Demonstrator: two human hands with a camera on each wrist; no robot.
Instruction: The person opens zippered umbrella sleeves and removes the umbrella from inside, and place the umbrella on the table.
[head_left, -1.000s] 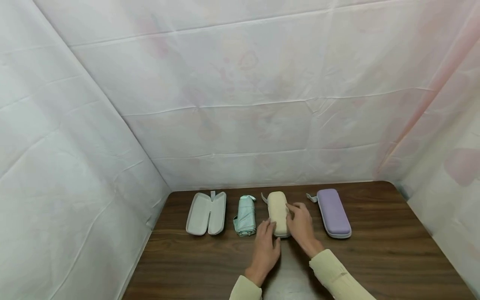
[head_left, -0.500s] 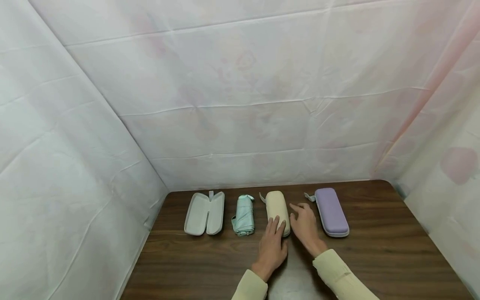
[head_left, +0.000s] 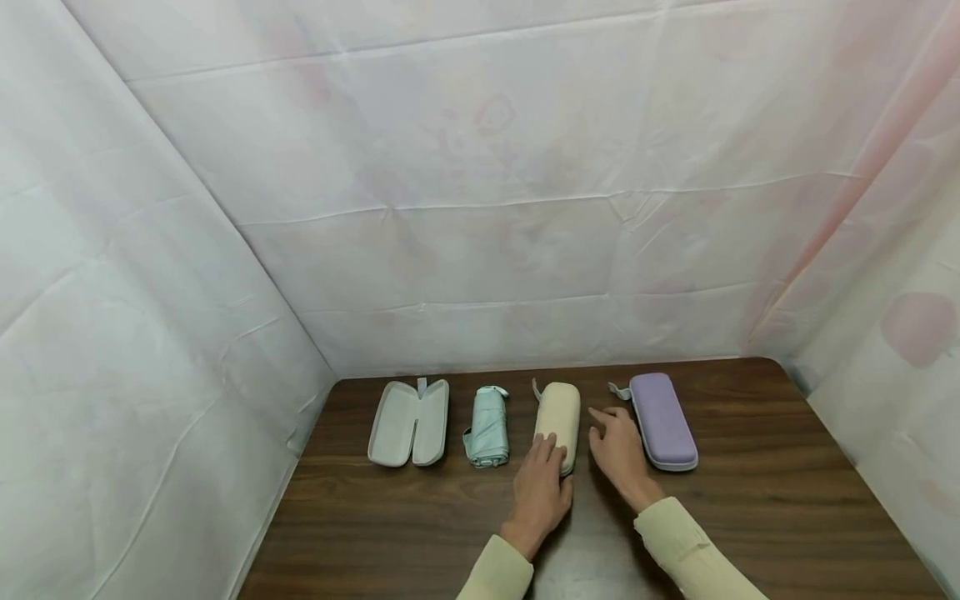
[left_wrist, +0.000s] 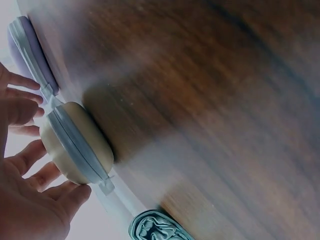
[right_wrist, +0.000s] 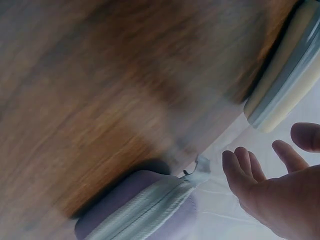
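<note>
A closed cream zip case [head_left: 561, 408], oblong and rounded, lies on the dark wooden table in the head view. My left hand [head_left: 538, 492] rests on its near end, fingers extended over the top and left side. In the left wrist view, the fingertips of that left hand [left_wrist: 40, 195] are against the cream case [left_wrist: 92, 140], whose grey zip band faces the camera. To the right, my right hand [head_left: 621, 454] holds nothing, with loosely bent fingers between the cream case and a closed purple zip case [head_left: 663, 421]. The right wrist view shows this right hand [right_wrist: 270, 190] apart from both cases.
Left of the cream case lies a folded mint-green umbrella [head_left: 489, 427]. Farther left, a pale grey case [head_left: 408, 423] lies unzipped and spread flat. Pale cloth [head_left: 480, 250] hangs behind the wooden table [head_left: 360, 533] and along both sides.
My right hand has left the cream case and drawn back to the right. My left hand has moved farther onto the case, whose far end has swung slightly right.
</note>
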